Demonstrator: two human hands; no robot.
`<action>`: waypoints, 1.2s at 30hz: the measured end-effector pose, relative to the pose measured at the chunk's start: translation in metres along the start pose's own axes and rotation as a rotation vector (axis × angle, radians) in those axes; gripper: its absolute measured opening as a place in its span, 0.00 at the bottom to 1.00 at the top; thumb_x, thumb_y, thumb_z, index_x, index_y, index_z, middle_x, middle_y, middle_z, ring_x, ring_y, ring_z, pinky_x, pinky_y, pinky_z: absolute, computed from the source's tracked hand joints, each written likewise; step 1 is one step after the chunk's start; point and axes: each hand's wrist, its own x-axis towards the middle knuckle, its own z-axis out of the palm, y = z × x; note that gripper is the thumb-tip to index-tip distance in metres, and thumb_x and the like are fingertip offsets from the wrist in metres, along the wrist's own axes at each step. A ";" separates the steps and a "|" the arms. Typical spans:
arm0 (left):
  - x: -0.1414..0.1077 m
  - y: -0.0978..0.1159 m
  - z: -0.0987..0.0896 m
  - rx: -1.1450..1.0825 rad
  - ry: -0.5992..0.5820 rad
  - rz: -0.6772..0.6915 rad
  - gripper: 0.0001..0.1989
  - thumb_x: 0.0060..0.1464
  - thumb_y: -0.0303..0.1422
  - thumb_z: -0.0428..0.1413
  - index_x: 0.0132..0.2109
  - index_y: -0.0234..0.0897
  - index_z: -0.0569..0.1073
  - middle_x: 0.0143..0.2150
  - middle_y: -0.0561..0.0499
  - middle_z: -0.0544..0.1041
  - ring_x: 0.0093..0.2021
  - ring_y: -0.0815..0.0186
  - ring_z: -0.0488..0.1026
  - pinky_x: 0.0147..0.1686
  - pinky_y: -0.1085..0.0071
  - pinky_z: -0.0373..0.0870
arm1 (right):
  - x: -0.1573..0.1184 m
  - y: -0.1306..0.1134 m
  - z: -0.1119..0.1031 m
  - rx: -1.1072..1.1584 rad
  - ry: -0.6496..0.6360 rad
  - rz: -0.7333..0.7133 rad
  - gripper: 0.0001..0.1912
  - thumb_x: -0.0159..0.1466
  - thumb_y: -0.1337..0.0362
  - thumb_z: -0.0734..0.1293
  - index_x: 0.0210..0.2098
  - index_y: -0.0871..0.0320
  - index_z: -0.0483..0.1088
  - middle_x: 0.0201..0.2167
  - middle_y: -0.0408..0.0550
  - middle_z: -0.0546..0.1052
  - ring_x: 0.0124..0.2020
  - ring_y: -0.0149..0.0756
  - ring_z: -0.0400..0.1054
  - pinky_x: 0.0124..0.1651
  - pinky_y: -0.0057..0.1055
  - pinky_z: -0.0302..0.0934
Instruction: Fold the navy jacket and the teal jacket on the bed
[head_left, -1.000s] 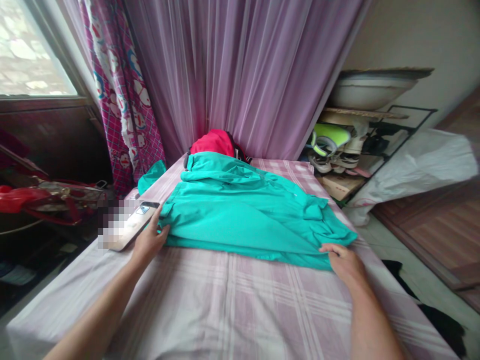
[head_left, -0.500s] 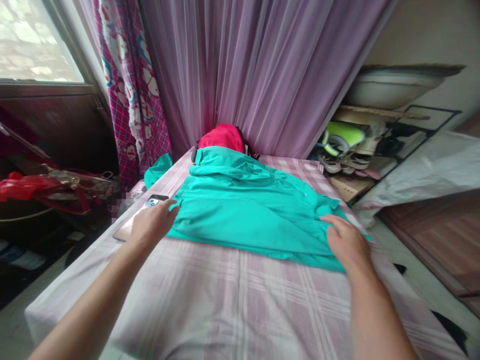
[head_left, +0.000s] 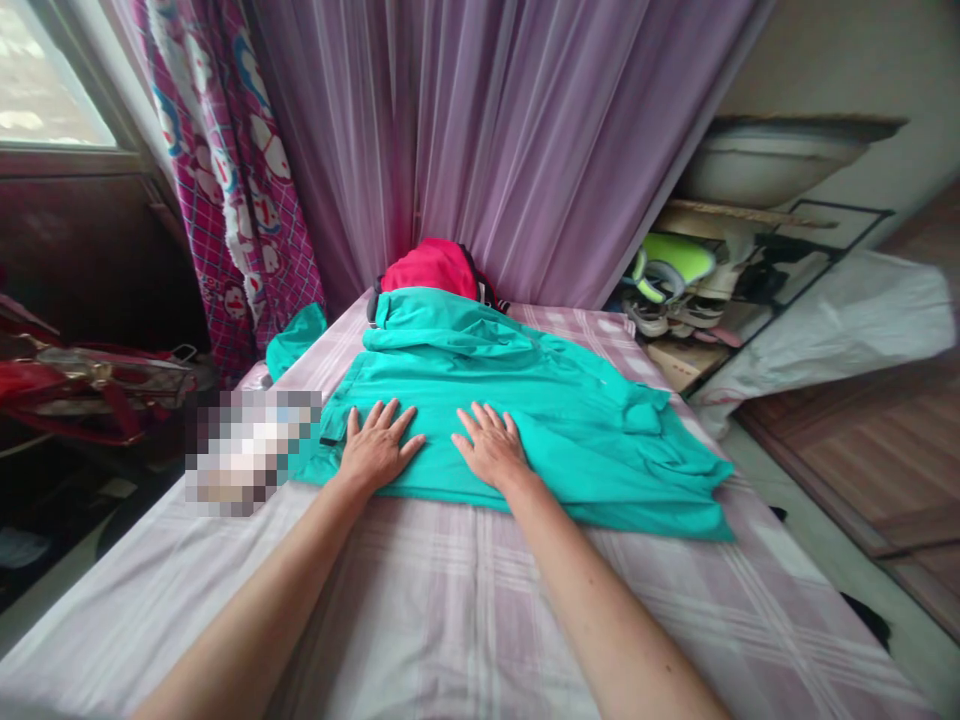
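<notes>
A teal garment [head_left: 585, 440] lies spread and partly folded across the checked cloth [head_left: 435, 610] on the table. My left hand [head_left: 376, 447] rests flat on its front left part, fingers spread. Flat on the fabric near the front middle is my right hand [head_left: 489, 443], its fingers also apart. Neither hand holds anything. The garment's far end is bunched in loose folds and touches a red item [head_left: 427, 268] behind it.
A blurred-out patch [head_left: 251, 455] covers something left of the garment. Another teal cloth [head_left: 296, 340] lies at the table's left edge. Purple curtains [head_left: 510, 150] hang behind. On the right stands a rack with shoes [head_left: 649, 318], a basin [head_left: 772, 160] and a white plastic bag [head_left: 847, 310].
Both hands have moved inward from the garment's sides and now lie flat on it. The garment's front left part reaches further left. The view has shifted slightly.
</notes>
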 end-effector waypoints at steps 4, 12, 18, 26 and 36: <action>0.002 -0.001 0.000 0.015 0.002 0.002 0.32 0.64 0.54 0.43 0.69 0.47 0.61 0.72 0.44 0.58 0.72 0.45 0.52 0.66 0.35 0.43 | -0.022 0.044 -0.006 -0.065 0.004 -0.001 0.30 0.72 0.50 0.52 0.70 0.52 0.55 0.72 0.50 0.54 0.72 0.43 0.46 0.71 0.50 0.39; 0.003 -0.003 0.003 0.039 0.016 0.012 0.31 0.65 0.52 0.43 0.69 0.48 0.61 0.72 0.44 0.59 0.72 0.46 0.53 0.66 0.36 0.44 | -0.089 0.173 -0.002 -0.140 0.074 0.001 0.27 0.72 0.54 0.51 0.69 0.48 0.58 0.70 0.48 0.60 0.70 0.41 0.53 0.69 0.50 0.47; 0.004 -0.005 0.006 0.014 0.090 0.040 0.29 0.64 0.50 0.45 0.67 0.44 0.65 0.70 0.42 0.63 0.70 0.44 0.56 0.65 0.35 0.46 | -0.108 0.220 0.003 -0.147 0.294 0.042 0.24 0.71 0.56 0.54 0.62 0.54 0.68 0.63 0.53 0.70 0.63 0.44 0.64 0.64 0.48 0.57; -0.009 -0.013 0.000 -0.145 0.352 0.273 0.25 0.67 0.46 0.41 0.47 0.38 0.79 0.48 0.42 0.81 0.48 0.56 0.77 0.53 0.56 0.70 | -0.132 0.199 -0.014 0.042 0.582 -0.002 0.16 0.67 0.57 0.60 0.36 0.56 0.78 0.36 0.53 0.82 0.40 0.43 0.76 0.46 0.39 0.69; -0.048 -0.052 -0.012 -0.081 0.015 0.459 0.30 0.60 0.55 0.50 0.64 0.48 0.70 0.64 0.46 0.72 0.64 0.53 0.68 0.65 0.52 0.61 | -0.171 0.208 -0.017 0.119 0.192 -0.089 0.32 0.55 0.73 0.59 0.57 0.52 0.73 0.57 0.48 0.76 0.59 0.41 0.69 0.62 0.46 0.63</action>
